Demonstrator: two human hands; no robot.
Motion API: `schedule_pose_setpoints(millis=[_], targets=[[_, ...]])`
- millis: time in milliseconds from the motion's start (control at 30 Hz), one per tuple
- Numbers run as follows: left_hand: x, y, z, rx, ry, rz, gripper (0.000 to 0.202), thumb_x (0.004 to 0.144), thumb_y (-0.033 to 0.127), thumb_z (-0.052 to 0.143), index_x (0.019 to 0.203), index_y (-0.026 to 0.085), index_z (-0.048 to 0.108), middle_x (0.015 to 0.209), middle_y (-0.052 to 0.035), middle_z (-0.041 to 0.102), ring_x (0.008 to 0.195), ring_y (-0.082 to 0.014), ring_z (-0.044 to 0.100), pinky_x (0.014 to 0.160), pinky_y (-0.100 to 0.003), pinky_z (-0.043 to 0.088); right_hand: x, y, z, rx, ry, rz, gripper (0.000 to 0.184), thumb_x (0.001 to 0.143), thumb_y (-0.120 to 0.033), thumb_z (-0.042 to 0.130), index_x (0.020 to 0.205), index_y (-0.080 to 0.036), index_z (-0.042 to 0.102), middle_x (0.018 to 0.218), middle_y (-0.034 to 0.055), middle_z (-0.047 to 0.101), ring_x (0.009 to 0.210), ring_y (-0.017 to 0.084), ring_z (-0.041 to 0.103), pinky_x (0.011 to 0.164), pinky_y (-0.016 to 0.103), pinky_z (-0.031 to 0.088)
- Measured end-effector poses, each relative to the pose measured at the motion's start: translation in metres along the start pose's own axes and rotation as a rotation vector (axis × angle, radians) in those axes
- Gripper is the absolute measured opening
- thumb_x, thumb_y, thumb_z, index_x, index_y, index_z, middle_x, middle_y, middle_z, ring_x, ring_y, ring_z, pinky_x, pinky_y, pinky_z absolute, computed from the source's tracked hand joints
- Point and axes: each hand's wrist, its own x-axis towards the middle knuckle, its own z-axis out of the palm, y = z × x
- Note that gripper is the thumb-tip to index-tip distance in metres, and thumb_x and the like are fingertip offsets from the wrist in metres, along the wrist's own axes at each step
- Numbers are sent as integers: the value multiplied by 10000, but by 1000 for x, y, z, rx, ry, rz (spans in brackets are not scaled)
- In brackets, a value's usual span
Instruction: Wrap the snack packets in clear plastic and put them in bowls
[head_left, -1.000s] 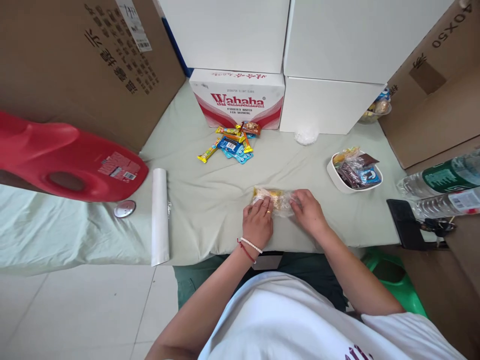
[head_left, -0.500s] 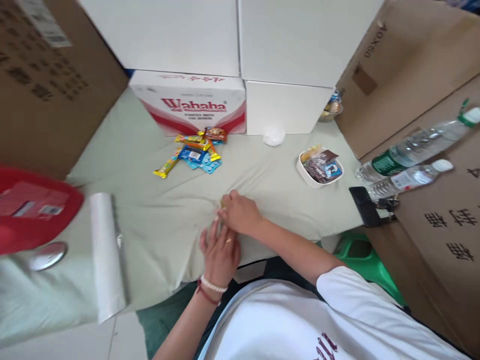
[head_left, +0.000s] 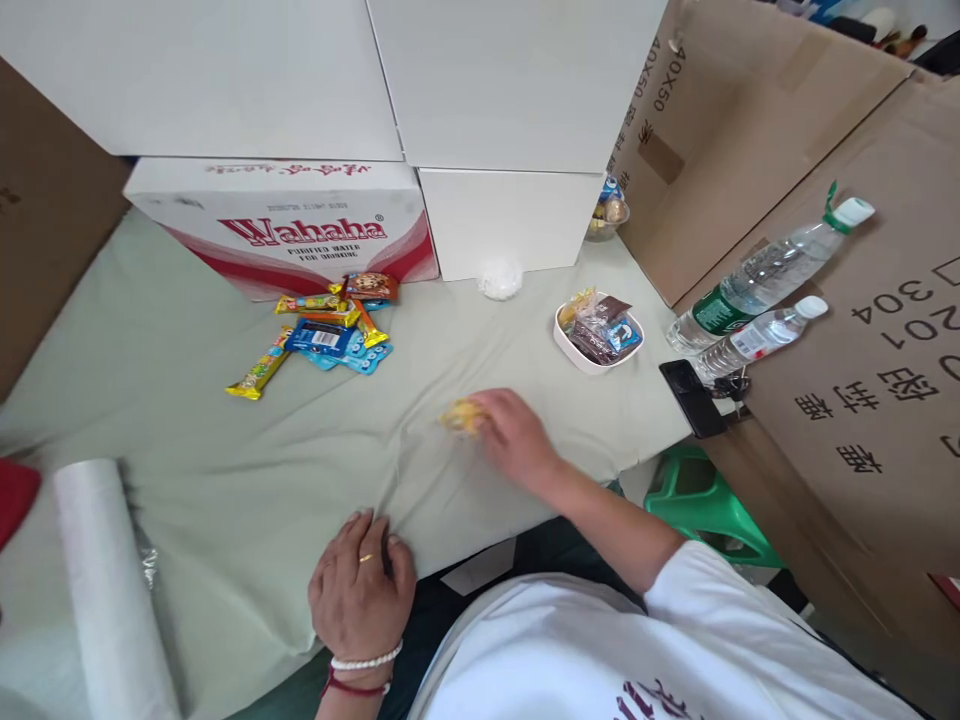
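Observation:
Pinched in the fingers of my right hand is a crumpled yellow wrapper, a little blurred, just above the cloth in the middle of the table. Whether anything is inside it I cannot tell. My left hand, with a ring and bracelets, rests palm down at the table's near edge, thumb apart and no object showing in it. To the right, a small white bowl holds dark, blue and yellow wrappers. Toward the back left lies a pile of wrapped snacks, with yellow sticks, blue packets and a brown packet.
A Wahaba-style white and red carton and white boxes stand at the back. A round white item sits before them. Two water bottles and a black phone are right. A white roll lies left.
My hands have parted. The left has drawn back toward the near edge, while the right holds the yellow wrapper, now plainly visible. The camera view has shifted, too.

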Motion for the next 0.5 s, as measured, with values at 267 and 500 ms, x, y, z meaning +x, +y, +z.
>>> schedule_pose_setpoints(millis=[267, 500], targets=[[-1, 1, 1, 38, 42, 19, 379, 834, 144, 676, 1212, 176, 671, 1264, -142, 743, 1146, -324, 714, 916, -418, 525, 18, 128, -210, 374, 482, 290, 410, 902, -481, 645, 1258, -289, 713, 1228, 30, 743, 1081, 228, 698, 934, 390, 568], [-1, 1, 3, 11, 52, 22, 414, 827, 132, 661, 1236, 197, 671, 1272, -145, 740, 1155, -336, 712, 904, -443, 543, 104, 175, -216, -300, -135, 253, 402, 987, -355, 504, 1285, -189, 716, 1304, 126, 688, 1117, 263, 623, 1018, 428, 505]])
